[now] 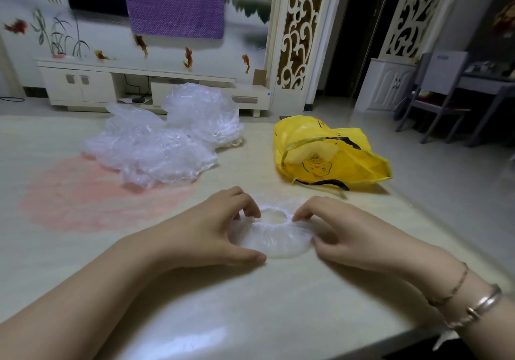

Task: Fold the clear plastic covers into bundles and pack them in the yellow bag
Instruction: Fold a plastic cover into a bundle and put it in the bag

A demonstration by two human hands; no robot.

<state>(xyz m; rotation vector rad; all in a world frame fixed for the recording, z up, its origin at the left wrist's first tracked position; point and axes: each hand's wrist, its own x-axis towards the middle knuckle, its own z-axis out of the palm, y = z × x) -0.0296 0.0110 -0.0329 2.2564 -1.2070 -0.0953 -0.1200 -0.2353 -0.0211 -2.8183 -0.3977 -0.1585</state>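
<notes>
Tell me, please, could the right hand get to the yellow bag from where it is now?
Probably yes: the right hand pinches the clear cover, and only bare table lies between it and the yellow bag.

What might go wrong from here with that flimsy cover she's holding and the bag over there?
The clear cover is thin and slack; pinched only at its elastic rim by the left hand and right hand, it may spring open instead of folding. The yellow bag lies slumped on its side, so bundles may be hard to drop in. The loose pile of covers could slide on the glossy table.
</notes>
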